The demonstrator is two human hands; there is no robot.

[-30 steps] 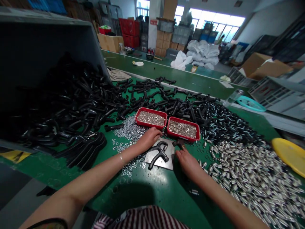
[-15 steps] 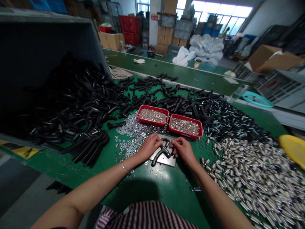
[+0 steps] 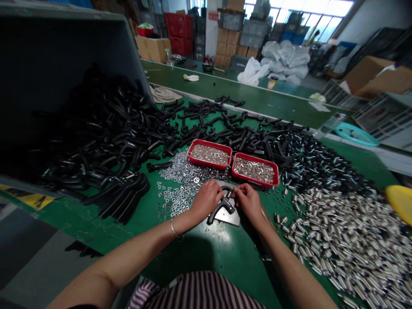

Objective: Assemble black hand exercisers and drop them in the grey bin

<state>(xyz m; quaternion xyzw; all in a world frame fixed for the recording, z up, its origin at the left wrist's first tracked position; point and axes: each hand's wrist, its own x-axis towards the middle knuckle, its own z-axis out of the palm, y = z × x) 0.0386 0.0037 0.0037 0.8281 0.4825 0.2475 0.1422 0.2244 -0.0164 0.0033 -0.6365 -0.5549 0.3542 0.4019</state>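
A curved black handle (image 3: pixel 219 209) lies over a flat metal plate (image 3: pixel 229 217) in front of me. My left hand (image 3: pixel 207 198) is closed on the handle's upper left side, thumb and fingers pinched together. At the handle's right side, my right hand (image 3: pixel 249 201) has its fingertips pinched close to the part's end; whatever small piece they hold is too small to make out. Just beyond the plate stand two red trays, the left tray (image 3: pixel 210 164) with tiny metal rings and the right tray (image 3: pixel 255 178) with small metal pins.
Loose washers (image 3: pixel 180 189) spread left of the plate. A large grey bin (image 3: pixel 131 56) on its side spills black handles (image 3: pixel 125 137). Silver cylinders (image 3: pixel 347 231) and black-headed screws (image 3: pixel 322 161) are heaped at right, near a yellow lid (image 3: pixel 399 204). A raised green ledge (image 3: pixel 225 88) runs behind.
The view has shifted slightly, moving the scene a little to the right. Both hands stay at the handle, and my right fingertips have come a bit closer to its upper end.
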